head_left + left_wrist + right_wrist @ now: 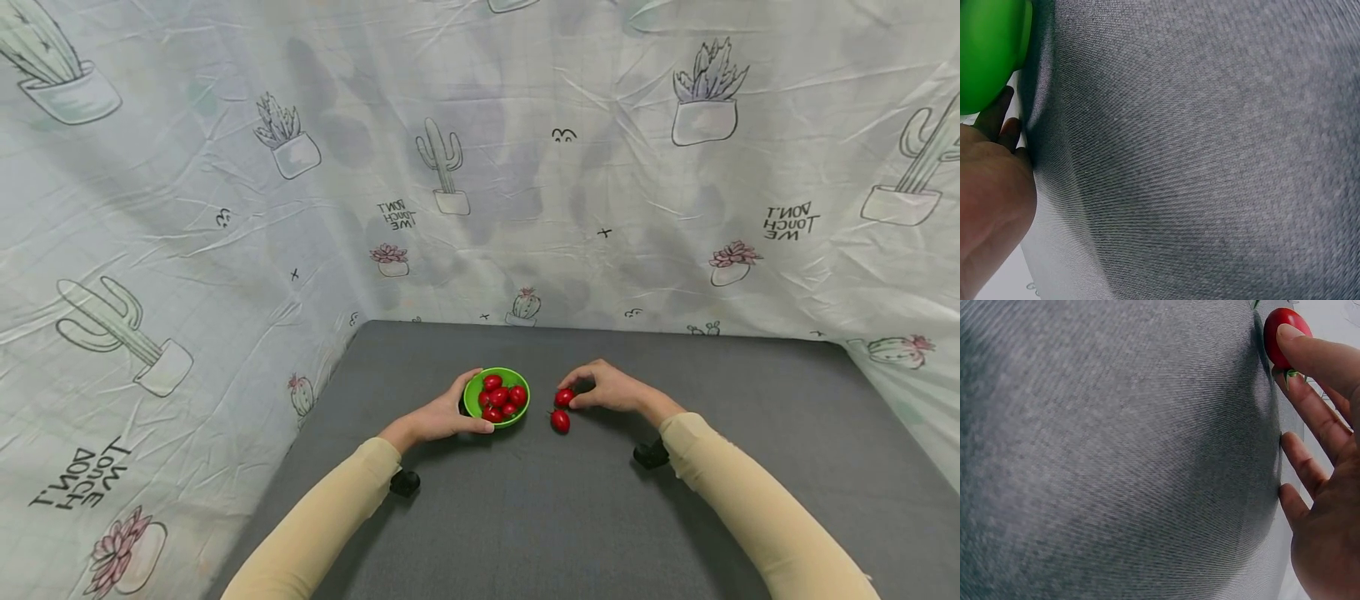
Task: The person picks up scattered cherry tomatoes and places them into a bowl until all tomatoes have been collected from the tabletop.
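Observation:
On the left, my left hand (442, 417) grips a small green bowl (474, 392) by its side, thumb near the front rim and fingers round the back. Several red cherry tomatoes (498, 397) lie in the bowl. To the right of it, my right hand (613, 389) pinches one cherry tomato (1272, 340) between thumb and fingers, low over the table; a green stem end shows on it in the right wrist view. Just in front of that hand, another cherry tomato (560, 422) rests loose on the cloth. The left wrist view catches only the bowl's outer wall (988, 50) and part of the hand.
A dark grey cloth covers the table (487, 517). White curtains (510, 150) printed with potted cacti hang behind it and along the left side. Black wrist cameras (405, 483) sit below both sleeves, close over the table.

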A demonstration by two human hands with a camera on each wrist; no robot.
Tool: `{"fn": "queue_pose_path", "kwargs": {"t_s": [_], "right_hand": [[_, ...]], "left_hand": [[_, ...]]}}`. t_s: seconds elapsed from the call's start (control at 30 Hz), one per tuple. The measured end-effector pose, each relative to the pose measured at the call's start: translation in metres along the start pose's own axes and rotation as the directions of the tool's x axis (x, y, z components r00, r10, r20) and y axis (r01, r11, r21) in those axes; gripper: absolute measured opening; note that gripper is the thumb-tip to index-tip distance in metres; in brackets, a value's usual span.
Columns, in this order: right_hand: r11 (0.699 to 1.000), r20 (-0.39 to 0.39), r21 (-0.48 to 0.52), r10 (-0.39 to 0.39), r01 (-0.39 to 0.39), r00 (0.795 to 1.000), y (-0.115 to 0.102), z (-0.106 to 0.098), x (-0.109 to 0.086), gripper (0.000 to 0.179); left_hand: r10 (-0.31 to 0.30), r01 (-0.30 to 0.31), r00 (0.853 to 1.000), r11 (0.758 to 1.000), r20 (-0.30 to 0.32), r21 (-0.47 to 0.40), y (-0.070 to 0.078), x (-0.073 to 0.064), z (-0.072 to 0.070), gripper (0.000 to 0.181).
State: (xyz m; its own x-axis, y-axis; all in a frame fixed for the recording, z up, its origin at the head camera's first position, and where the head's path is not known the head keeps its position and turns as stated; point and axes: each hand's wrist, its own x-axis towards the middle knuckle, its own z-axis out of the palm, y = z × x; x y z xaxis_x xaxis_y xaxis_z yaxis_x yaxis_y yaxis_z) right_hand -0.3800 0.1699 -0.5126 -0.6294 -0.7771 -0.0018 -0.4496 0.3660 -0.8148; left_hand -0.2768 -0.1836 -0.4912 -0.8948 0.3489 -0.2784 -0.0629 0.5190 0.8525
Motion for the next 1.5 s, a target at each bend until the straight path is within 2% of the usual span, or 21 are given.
{"fn": "queue_pose_path", "kwargs": {"t_s": [0.23, 0.53, 0.9, 1.23, 1.5], "right_hand": [[1.000, -0.009, 0.016, 0.023, -0.023, 1.000, -0.005, -0.004, 0.002, 0.030], [0.995, -0.050, -0.013, 0.096, -0.097, 0.994, -0.023, -0.015, 0.009, 0.038], [0.998, -0.055, 0.031, 0.061, -0.059, 0.997, -0.046, -0.020, 0.029, 0.038], [0.997, -0.048, 0.057, 0.059, -0.057, 0.997, -0.061, -0.013, 0.054, 0.040], [0.994, -0.050, 0.094, 0.056, -0.051, 0.997, -0.068, -0.007, 0.066, 0.032]], "left_hand": [[0.001, -0.001, 1.000, 1.000, 0.003, 0.003, 0.001, 0.000, 0.000, 0.107], [0.002, -0.002, 1.000, 1.000, -0.006, 0.006, -0.001, 0.001, 0.000, 0.107], [-0.008, 0.008, 1.000, 1.000, -0.020, 0.019, -0.002, 0.004, 0.001, 0.107], [-0.011, 0.011, 1.000, 1.000, -0.028, 0.007, -0.004, 0.007, 0.002, 0.106], [0.000, -0.001, 1.000, 1.000, -0.020, -0.030, -0.006, 0.010, 0.002, 0.103]]}}
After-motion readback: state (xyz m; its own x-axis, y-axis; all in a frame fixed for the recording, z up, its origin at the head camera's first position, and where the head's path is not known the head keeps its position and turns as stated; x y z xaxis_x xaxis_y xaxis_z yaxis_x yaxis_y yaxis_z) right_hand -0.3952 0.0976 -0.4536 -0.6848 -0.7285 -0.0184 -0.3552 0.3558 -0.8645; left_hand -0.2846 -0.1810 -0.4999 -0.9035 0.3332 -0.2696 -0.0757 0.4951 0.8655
